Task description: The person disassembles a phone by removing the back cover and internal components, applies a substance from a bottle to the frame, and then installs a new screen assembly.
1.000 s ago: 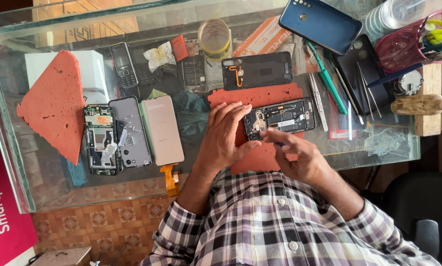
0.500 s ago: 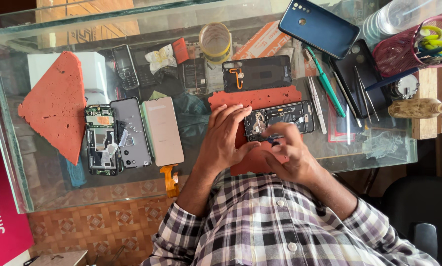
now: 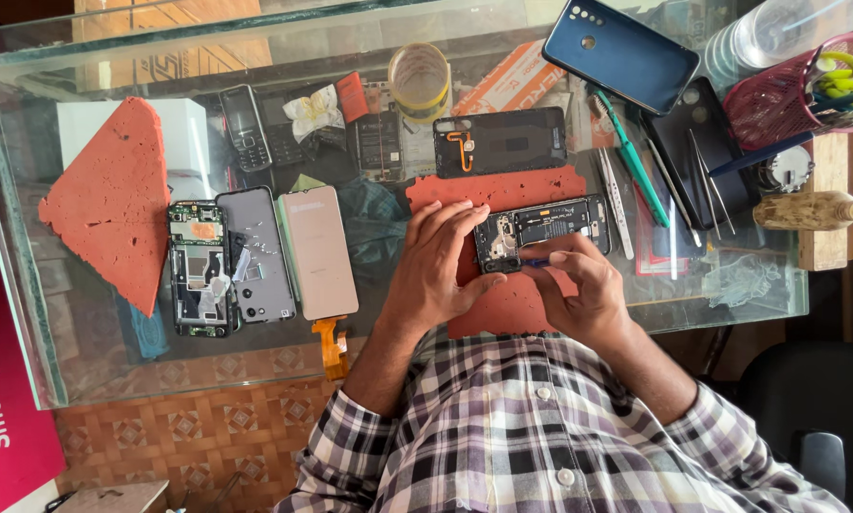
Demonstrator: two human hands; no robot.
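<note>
An opened phone [image 3: 550, 226] with its circuit board bare lies on a red mat [image 3: 502, 190] on the glass table. My left hand [image 3: 436, 271] rests on the phone's left end, fingers spread over the edge and holding it down. My right hand [image 3: 578, 290] is pinched on a thin blue-tipped tool [image 3: 536, 262] whose tip touches the lower left part of the phone. A black back cover [image 3: 502, 141] lies just beyond the phone.
Left of my hands lie a stripped phone frame [image 3: 199, 268], a grey panel [image 3: 255, 252] and a beige screen [image 3: 317, 249]. A red triangular foam piece [image 3: 113, 199], tweezers [image 3: 616, 204], a green tool [image 3: 635, 166], a blue phone cover [image 3: 621, 52], a tape roll [image 3: 419, 81] and a red basket [image 3: 792, 95] stand around.
My right hand has shifted slightly left and brought the tool tip onto the phone. My left hand stays on the phone's left end.
</note>
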